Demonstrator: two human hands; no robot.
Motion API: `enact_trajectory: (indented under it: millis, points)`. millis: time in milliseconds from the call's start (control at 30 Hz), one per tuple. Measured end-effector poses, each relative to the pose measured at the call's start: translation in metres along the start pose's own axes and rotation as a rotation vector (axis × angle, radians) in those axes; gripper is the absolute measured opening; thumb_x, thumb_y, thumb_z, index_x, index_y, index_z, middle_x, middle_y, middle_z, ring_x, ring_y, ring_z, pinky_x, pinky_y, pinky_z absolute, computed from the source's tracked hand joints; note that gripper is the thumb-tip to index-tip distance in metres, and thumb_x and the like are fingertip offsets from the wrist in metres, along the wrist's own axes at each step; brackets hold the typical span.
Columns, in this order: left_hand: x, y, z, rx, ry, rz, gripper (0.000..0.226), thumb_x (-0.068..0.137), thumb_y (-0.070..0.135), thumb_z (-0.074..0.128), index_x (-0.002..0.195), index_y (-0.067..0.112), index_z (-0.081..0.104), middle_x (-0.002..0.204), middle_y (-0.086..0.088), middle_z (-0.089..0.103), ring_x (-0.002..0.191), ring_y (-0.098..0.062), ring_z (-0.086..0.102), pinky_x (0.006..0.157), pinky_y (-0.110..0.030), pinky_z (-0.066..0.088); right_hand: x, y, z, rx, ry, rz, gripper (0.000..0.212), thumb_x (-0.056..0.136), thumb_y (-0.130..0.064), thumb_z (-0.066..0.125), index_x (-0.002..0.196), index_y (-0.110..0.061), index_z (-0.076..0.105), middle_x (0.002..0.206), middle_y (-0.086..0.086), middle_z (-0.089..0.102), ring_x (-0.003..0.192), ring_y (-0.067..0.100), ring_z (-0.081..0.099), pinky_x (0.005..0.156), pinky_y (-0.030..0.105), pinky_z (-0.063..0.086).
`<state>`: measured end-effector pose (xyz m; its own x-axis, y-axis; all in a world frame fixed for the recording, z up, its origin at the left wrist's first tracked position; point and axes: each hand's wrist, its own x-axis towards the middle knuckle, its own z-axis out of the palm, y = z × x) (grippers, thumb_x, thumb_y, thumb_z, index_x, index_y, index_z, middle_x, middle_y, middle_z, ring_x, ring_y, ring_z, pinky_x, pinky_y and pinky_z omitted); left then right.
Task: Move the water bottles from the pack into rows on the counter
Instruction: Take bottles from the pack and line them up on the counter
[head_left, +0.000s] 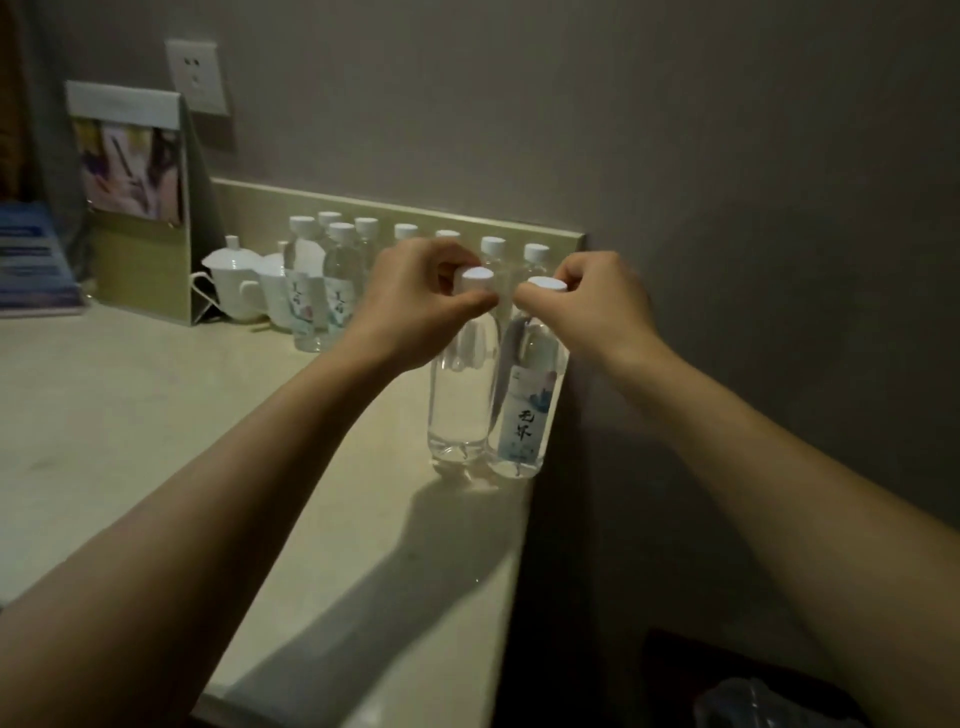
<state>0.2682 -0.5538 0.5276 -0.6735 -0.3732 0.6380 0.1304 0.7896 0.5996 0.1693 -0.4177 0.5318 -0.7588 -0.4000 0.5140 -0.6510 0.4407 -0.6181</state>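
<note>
Two clear water bottles with white caps stand side by side near the right edge of the pale counter (156, 415). My left hand (415, 306) pinches the cap of the left bottle (460, 405). My right hand (597, 306) pinches the cap of the right bottle (524, 421), whose label faces me. Behind them, several more capped bottles (332, 275) stand in rows along the backsplash. Crumpled plastic from the pack (748, 701) shows at the bottom right, below the counter.
White lidded teacups (234, 280) sit left of the bottle rows. A standing brochure holder (140, 208) and a blue booklet (31, 260) are at the far left. A wall socket (197, 75) is above. The counter ends just right of the held bottles.
</note>
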Motion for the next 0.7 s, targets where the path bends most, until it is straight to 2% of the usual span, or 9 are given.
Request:
enact_trajectory:
  millis: [100, 167, 233, 333, 467, 533, 633, 700]
  points:
    - [0.012, -0.029, -0.015, -0.024, -0.028, 0.016, 0.038, 0.085, 0.026, 0.074, 0.119, 0.012, 0.067, 0.106, 0.002, 0.068, 0.081, 0.003, 0.058, 0.061, -0.006, 0.045, 0.008, -0.019, 0.027, 0.039, 0.011, 0.035, 0.041, 0.071, -0.044, 0.068, 0.081, -0.004, 0.066, 0.072, 0.013, 0.064, 0.067, 0.029, 0.06, 0.061, 0.042, 0.052]
    - [0.017, -0.046, -0.023, -0.031, -0.046, 0.014, 0.041, 0.085, 0.026, 0.074, 0.122, 0.011, 0.066, 0.111, -0.001, 0.069, 0.086, -0.001, 0.06, 0.066, -0.008, 0.046, 0.011, -0.029, 0.043, 0.053, 0.028, 0.075, 0.043, 0.072, -0.042, 0.07, 0.081, -0.001, 0.065, 0.068, 0.009, 0.058, 0.062, 0.022, 0.053, 0.06, 0.039, 0.047]
    - [0.021, -0.061, -0.029, -0.041, -0.061, -0.007, 0.045, 0.084, 0.027, 0.075, 0.125, 0.01, 0.065, 0.115, -0.003, 0.07, 0.092, -0.005, 0.061, 0.072, -0.01, 0.046, 0.014, -0.036, 0.056, 0.06, 0.021, 0.114, 0.042, 0.073, -0.04, 0.072, 0.081, 0.0, 0.066, 0.071, 0.014, 0.061, 0.065, 0.019, 0.053, 0.062, 0.041, 0.049]
    - [0.025, -0.078, -0.033, -0.085, -0.062, -0.028, 0.046, 0.083, 0.025, 0.076, 0.125, 0.011, 0.066, 0.114, -0.002, 0.071, 0.086, 0.002, 0.059, 0.073, -0.009, 0.045, 0.018, -0.043, 0.07, 0.066, 0.043, 0.143, 0.043, 0.072, -0.04, 0.074, 0.079, 0.001, 0.066, 0.078, 0.019, 0.068, 0.066, 0.02, 0.055, 0.069, 0.048, 0.055]
    - [0.027, -0.09, -0.036, -0.105, -0.042, -0.037, 0.048, 0.083, 0.028, 0.075, 0.127, 0.011, 0.065, 0.113, 0.001, 0.07, 0.089, -0.002, 0.06, 0.073, -0.009, 0.045, 0.021, -0.044, 0.08, 0.025, 0.06, 0.144, 0.042, 0.071, -0.041, 0.07, 0.077, 0.0, 0.066, 0.074, 0.016, 0.066, 0.067, 0.02, 0.056, 0.07, 0.047, 0.055]
    - [0.023, -0.092, -0.036, -0.108, -0.037, -0.03, 0.048, 0.084, 0.031, 0.073, 0.128, 0.013, 0.063, 0.109, 0.007, 0.066, 0.089, 0.002, 0.058, 0.073, -0.007, 0.044, 0.018, -0.042, 0.083, 0.024, 0.058, 0.135, 0.038, 0.075, -0.04, 0.067, 0.079, -0.002, 0.063, 0.071, 0.009, 0.062, 0.069, 0.021, 0.058, 0.071, 0.048, 0.054]
    - [0.013, -0.094, -0.032, -0.159, -0.044, -0.009, 0.045, 0.087, 0.032, 0.07, 0.129, 0.019, 0.062, 0.106, 0.014, 0.062, 0.092, 0.008, 0.057, 0.078, -0.012, 0.046, 0.002, -0.035, 0.086, 0.002, 0.034, 0.115, 0.037, 0.081, -0.049, 0.065, 0.092, -0.014, 0.063, 0.089, 0.002, 0.066, 0.086, 0.024, 0.064, 0.076, 0.047, 0.055]
    - [0.006, -0.1, -0.026, -0.199, -0.083, -0.038, 0.045, 0.088, 0.032, 0.069, 0.13, 0.02, 0.059, 0.112, 0.01, 0.064, 0.099, 0.003, 0.058, 0.089, -0.025, 0.052, -0.009, -0.027, 0.09, -0.026, -0.02, 0.115, 0.048, 0.08, -0.059, 0.064, 0.106, -0.019, 0.06, 0.107, 0.003, 0.064, 0.099, 0.025, 0.063, 0.084, 0.048, 0.053]
